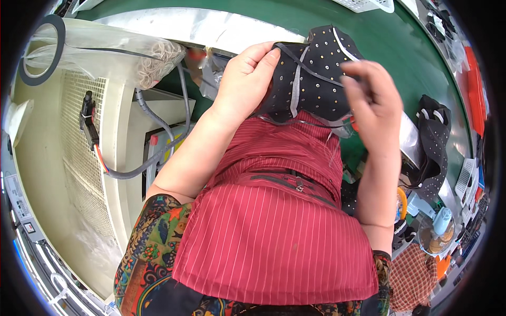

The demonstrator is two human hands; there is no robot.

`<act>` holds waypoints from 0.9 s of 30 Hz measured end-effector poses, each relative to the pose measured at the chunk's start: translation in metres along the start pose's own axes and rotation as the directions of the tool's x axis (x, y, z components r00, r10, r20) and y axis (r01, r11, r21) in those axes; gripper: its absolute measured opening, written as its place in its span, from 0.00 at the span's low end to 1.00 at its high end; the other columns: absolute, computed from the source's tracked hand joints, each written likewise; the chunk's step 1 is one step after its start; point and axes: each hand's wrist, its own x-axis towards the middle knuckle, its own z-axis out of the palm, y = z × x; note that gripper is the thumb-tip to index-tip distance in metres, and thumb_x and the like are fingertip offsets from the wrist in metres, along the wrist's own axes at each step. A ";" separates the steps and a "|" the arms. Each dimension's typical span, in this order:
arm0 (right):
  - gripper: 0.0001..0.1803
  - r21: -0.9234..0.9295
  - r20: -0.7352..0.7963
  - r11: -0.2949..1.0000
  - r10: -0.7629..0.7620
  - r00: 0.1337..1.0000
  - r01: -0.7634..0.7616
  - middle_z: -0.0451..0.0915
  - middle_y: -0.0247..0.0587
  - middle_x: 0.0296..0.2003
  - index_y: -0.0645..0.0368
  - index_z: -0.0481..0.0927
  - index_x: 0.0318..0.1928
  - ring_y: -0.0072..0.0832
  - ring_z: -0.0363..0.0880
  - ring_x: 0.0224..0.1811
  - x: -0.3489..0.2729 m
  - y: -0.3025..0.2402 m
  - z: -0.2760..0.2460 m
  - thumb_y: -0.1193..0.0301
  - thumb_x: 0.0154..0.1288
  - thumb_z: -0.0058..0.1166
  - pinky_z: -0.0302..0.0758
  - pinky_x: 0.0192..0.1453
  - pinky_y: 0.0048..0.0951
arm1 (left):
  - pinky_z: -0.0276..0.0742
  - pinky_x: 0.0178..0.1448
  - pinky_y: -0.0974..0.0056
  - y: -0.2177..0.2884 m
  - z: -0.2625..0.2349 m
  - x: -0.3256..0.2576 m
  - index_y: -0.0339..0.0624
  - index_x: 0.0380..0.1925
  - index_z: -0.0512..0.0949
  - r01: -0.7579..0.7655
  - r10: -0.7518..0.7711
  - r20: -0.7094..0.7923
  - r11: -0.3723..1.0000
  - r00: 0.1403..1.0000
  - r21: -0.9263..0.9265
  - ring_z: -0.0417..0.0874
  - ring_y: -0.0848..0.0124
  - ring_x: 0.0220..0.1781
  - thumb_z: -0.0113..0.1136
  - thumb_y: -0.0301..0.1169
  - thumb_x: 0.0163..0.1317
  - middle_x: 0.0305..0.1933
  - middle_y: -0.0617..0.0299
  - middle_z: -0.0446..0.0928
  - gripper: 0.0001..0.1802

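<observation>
A black garment piece (321, 97) with small pale dots and light seam tapes is held up above my lap, at the table's near edge. My left hand (247, 79) pinches its upper left edge between thumb and fingers. From there a narrow dark strap (311, 69) crosses the cloth slantwise to the right. My right hand (374, 100) is at the cloth's right side, slightly blurred, fingers curled, with the strap running to its thumb and fingertip. What lies inside its curled fingers is hidden. A thin dark cord (321, 125) hangs below the cloth.
The green table (416, 58) spreads beyond the cloth. Another dotted black piece (435, 131) lies at the right. At the left are a clear bag of beige coils (158, 60), a grey ring (58, 37) and a grey hose (137, 173). A small blue fan (441, 221) stands lower right.
</observation>
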 end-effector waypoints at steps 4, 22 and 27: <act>0.10 0.079 0.068 0.996 -0.044 0.997 0.038 0.70 0.37 0.27 0.64 0.78 0.39 0.26 0.66 0.25 0.023 -0.004 0.041 0.74 0.55 0.59 0.65 0.29 0.25 | 0.71 0.34 0.77 0.008 0.003 -0.004 0.35 0.48 0.77 -0.099 0.098 0.009 0.989 0.995 0.113 0.75 0.84 0.31 0.55 0.30 0.66 0.33 0.67 0.79 0.13; 0.10 0.256 0.201 0.889 0.335 0.920 -0.380 0.74 0.36 0.27 0.65 0.77 0.34 0.22 0.71 0.28 0.025 -0.005 0.059 0.71 0.55 0.59 0.69 0.33 0.24 | 0.73 0.37 0.73 0.006 -0.003 -0.002 0.36 0.44 0.80 -0.359 0.370 0.065 0.822 0.927 0.441 0.77 0.79 0.32 0.57 0.28 0.63 0.34 0.63 0.80 0.11; 0.10 0.186 0.137 0.948 0.235 0.962 -0.258 0.73 0.36 0.28 0.64 0.77 0.35 0.21 0.70 0.28 0.025 0.000 0.060 0.71 0.54 0.59 0.68 0.33 0.24 | 0.74 0.44 0.68 0.008 -0.003 -0.001 0.35 0.41 0.80 -0.452 0.457 0.133 0.716 0.880 0.531 0.80 0.69 0.38 0.57 0.25 0.61 0.37 0.57 0.80 0.10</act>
